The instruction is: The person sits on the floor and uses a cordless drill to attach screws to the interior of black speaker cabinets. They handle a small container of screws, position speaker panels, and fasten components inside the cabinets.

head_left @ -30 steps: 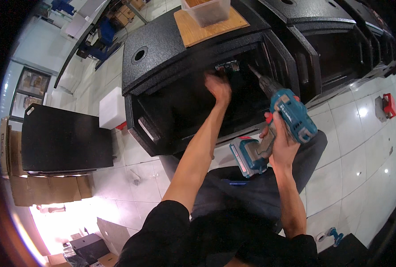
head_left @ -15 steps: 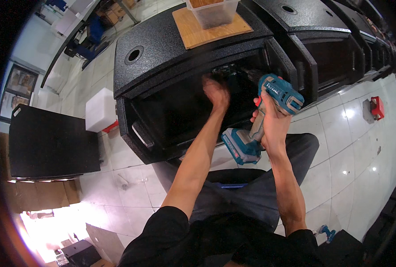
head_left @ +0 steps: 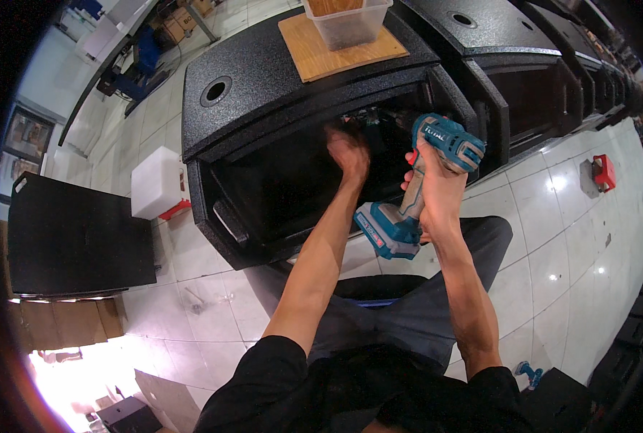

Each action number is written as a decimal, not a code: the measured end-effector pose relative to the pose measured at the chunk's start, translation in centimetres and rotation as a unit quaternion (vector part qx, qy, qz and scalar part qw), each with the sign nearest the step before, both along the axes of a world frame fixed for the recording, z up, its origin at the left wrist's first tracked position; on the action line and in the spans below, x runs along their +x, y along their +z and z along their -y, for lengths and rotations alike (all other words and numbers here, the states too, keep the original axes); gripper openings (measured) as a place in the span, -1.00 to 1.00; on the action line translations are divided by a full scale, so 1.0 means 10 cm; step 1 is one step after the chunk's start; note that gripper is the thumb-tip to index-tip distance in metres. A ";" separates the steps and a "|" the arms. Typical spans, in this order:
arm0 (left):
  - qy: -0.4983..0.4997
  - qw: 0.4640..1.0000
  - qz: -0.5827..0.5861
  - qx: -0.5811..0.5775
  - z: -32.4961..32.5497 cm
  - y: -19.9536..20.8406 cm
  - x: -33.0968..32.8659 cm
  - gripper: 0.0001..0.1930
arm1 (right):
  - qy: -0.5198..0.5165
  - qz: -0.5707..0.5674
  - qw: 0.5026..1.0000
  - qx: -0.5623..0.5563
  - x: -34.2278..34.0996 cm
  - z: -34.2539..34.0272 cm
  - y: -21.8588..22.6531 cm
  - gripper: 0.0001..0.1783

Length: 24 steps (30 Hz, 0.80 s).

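Note:
A black textured speaker cabinet (head_left: 253, 72) lies before me with its open side facing me. My left hand (head_left: 349, 153) reaches into its dark hollow, close to a small part with shiny bits (head_left: 365, 115) at the far inner wall. Shadow and blur hide the fingertips. My right hand (head_left: 440, 191) is wrapped round the grip of a teal and grey cordless drill (head_left: 448, 141), its battery toward me and its nose pointing left into the opening. The drill's tip is lost in the dark beside the shiny part.
A wooden board (head_left: 310, 61) on the cabinet carries a clear plastic tub (head_left: 350, 32). More black cabinets (head_left: 505, 32) stand in a row to the right. At left are a white container (head_left: 155, 184) and a black panel (head_left: 79, 234). A red object (head_left: 604, 173) lies on the tiled floor.
The drill and my right hand have shifted slightly left and farther away. My left hand stays inside the cabinet at nearly the same spot. The whole view has moved a little.

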State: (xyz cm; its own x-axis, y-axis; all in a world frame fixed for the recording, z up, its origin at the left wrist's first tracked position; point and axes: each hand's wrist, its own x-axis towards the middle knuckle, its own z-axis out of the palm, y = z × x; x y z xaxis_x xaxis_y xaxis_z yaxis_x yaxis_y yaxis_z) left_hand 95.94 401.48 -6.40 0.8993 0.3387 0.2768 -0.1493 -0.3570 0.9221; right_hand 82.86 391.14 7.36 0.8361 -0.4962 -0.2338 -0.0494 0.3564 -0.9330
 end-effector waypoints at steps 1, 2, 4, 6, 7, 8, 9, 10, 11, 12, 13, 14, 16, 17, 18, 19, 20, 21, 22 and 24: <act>-0.001 1.000 -0.003 -0.001 -0.02 -0.04 0.01 -0.77 | 0.000 0.001 1.000 0.000 0.00 -0.01 0.00 -0.73; -0.002 1.000 -0.006 -0.001 -0.03 -0.08 0.03 -0.76 | 0.000 0.001 1.000 0.000 0.00 -0.01 0.01 -0.73; -0.002 1.000 -0.002 -0.024 -0.01 -0.08 0.03 -0.77 | -0.002 -0.004 1.000 0.003 0.01 -0.01 0.01 -0.73; 0.004 1.000 0.001 -0.021 0.00 -0.08 0.02 -0.77 | -0.003 -0.007 1.000 0.004 0.02 -0.01 0.00 -0.74; 0.010 1.000 0.002 -0.008 0.00 -0.07 0.02 -0.78 | -0.003 -0.008 1.000 0.003 0.02 -0.01 -0.01 -0.74; 0.016 1.000 0.003 0.006 0.01 -0.07 0.02 -0.78 | -0.003 -0.009 1.000 0.002 0.03 -0.01 -0.01 -0.74; 0.013 1.000 -0.002 -0.010 0.02 -0.03 0.00 -0.78 | -0.010 -0.008 1.000 0.006 0.03 -0.01 0.00 -0.77; 0.009 1.000 -0.007 -0.025 0.04 0.01 -0.02 -0.78 | -0.016 -0.008 1.000 0.009 0.04 -0.02 0.02 -0.81; 0.006 0.999 -0.013 -0.040 0.06 0.05 -0.04 -0.78 | -0.023 -0.007 1.000 0.013 0.04 -0.02 0.03 -0.84; 0.005 0.999 -0.017 -0.036 0.05 0.05 -0.03 -0.78 | -0.023 -0.006 1.000 0.016 0.04 -0.02 0.03 -0.84; 0.004 0.999 -0.021 -0.032 0.03 0.05 -0.03 -0.78 | -0.023 -0.004 1.000 0.018 0.05 -0.03 0.04 -0.83; 0.003 0.999 -0.025 -0.028 0.02 0.04 -0.02 -0.77 | -0.023 -0.003 1.000 0.021 0.05 -0.03 0.05 -0.83; 0.012 0.998 -0.046 -0.029 -0.01 -0.02 0.01 -0.77 | -0.021 -0.001 1.000 0.023 0.05 -0.06 0.06 -0.83; 0.017 0.998 -0.056 -0.029 -0.03 -0.05 0.03 -0.77 | -0.019 -0.001 1.000 0.024 0.05 -0.07 0.06 -0.83; 0.019 0.998 -0.047 -0.024 -0.01 -0.03 0.02 -0.77 | -0.021 -0.001 1.000 0.018 0.05 -0.06 0.06 -0.82; 0.021 0.999 -0.037 -0.019 0.02 0.00 0.01 -0.77 | -0.022 -0.002 1.000 0.012 0.06 -0.05 0.05 -0.82; 0.024 0.999 -0.027 -0.013 0.03 0.02 0.00 -0.77 | -0.023 -0.002 1.000 0.006 0.06 -0.05 0.04 -0.82; 0.030 0.999 -0.026 -0.018 0.03 -0.01 0.01 -0.77 | -0.016 -0.006 1.000 0.000 0.06 -0.05 0.04 -0.79; 0.036 0.999 -0.024 -0.022 0.04 -0.03 0.02 -0.77 | -0.009 -0.009 1.000 -0.005 0.06 -0.05 0.03 -0.76; 0.044 0.999 -0.006 -0.022 0.06 -0.04 0.02 -0.78 | -0.006 -0.017 1.000 -0.012 0.07 -0.04 0.03 -0.73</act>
